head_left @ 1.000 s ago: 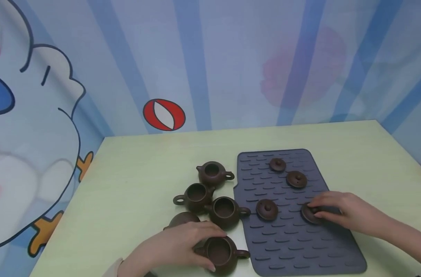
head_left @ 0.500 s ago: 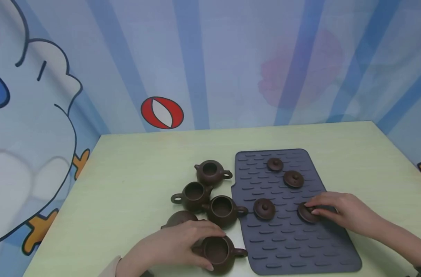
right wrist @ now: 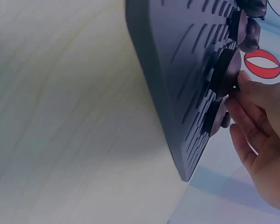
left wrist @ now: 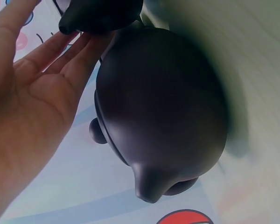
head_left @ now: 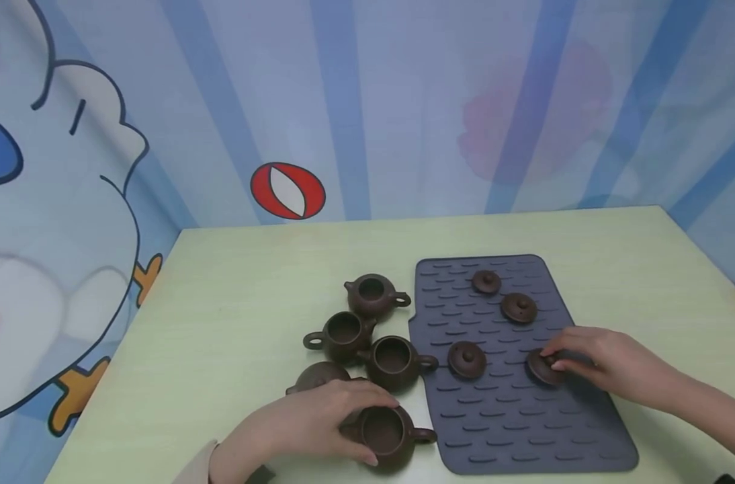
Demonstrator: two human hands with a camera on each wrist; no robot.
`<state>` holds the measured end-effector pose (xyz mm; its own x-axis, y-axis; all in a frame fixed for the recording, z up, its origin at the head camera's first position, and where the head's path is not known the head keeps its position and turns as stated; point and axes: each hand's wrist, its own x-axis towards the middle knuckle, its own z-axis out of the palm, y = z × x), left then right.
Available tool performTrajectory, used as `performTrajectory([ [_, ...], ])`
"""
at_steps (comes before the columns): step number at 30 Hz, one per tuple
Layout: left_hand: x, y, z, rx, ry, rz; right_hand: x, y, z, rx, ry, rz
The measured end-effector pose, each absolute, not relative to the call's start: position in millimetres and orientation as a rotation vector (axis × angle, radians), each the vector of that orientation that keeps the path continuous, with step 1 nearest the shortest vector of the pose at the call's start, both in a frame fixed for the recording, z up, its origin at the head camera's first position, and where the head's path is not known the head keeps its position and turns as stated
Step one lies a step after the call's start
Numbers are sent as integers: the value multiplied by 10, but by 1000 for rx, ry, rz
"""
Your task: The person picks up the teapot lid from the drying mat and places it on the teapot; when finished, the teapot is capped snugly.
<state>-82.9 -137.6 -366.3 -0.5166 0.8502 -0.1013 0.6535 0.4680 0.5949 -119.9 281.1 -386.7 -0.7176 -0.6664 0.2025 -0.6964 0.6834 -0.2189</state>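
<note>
My left hand grips an open teapot at the near end of the group, thumb on the near side and fingers on the far side. Its handle points right. Just behind that hand stands a lidded teapot, partly covered by it; in the left wrist view this lidded teapot looms large beside the palm. On the dark grey mat, my right hand pinches the knob of a brown lid between thumb and fingers. The right wrist view shows this lid near the mat; contact there is unclear.
More lidless teapots stand left of the mat: one at the back, one in the middle, one by the mat edge. Three other lids lie on the mat: a near-left lid, a right-hand lid, a far lid.
The head view has shifted slightly. Both hands keep their hold on the teapot and the lid, with hardly any movement relative to the mat.
</note>
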Motion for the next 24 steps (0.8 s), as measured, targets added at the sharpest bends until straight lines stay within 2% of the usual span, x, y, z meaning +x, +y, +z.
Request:
performTrajectory([
  [7, -804, -1355, -3640, 1214, 2348, 687, -1115, 2672, -3807, 1152, -2658, 487],
  [24, -834, -1352, -3608, 1163, 2307, 710, -995, 2110, -3777, 1497, -2302, 649],
])
